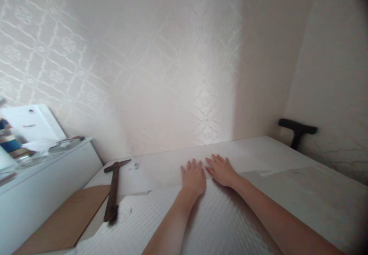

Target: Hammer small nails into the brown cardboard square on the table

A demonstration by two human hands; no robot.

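My left hand (pixel 193 179) lies flat with its fingers spread, at the far part of a white sheet with a raised, bumpy pattern (pixel 149 216). Close beside it on the right, my right hand (pixel 222 171) also rests palm down, fingers apart. Neither hand holds anything. Both touch the white surface (pixel 161 170) or the sheet; where the sheet ends under them is hard to tell. Left of the hands is a hammer (pixel 114 188) with a wooden handle, its head toward the wall. Near its head sits a small cluster of dark bits (pixel 137 166), too small to name.
A brown cardboard piece (pixel 69 216) lies at the left. Beyond it stands a white cabinet (pixel 48 186) with assorted items and a white box (pixel 34 123) on top. Patterned wallpaper (pixel 172 75) covers the wall behind. A black T-shaped handle (pixel 297 128) rises past the right edge.
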